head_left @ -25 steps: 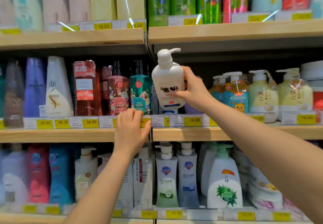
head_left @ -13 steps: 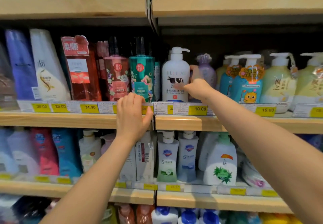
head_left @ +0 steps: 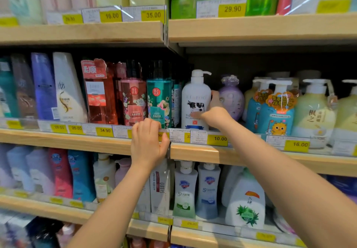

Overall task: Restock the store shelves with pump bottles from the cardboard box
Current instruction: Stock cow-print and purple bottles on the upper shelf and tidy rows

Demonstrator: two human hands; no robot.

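Note:
A white pump bottle (head_left: 195, 95) with a cow picture stands upright on the middle shelf (head_left: 241, 154), between a teal bottle (head_left: 159, 102) and a purple round bottle (head_left: 231, 98). My right hand (head_left: 215, 112) holds its lower right side, thumb on the front label and fingers behind. My left hand (head_left: 148, 143) grips the front edge of the middle shelf, fingers curled over the price strip. The cardboard box is not in view.
Shelves above, at and below hand height are packed with shampoo and soap bottles. Blue and pale yellow pump bottles (head_left: 276, 108) stand right of the purple one. Yellow price tags (head_left: 217, 139) line every shelf edge. A metal divider (head_left: 165, 33) splits the shelf bays.
My right hand lowered the white cow bottle from mid-air onto the middle shelf and still holds it there. My left hand stayed on the shelf edge. The camera view shifted.

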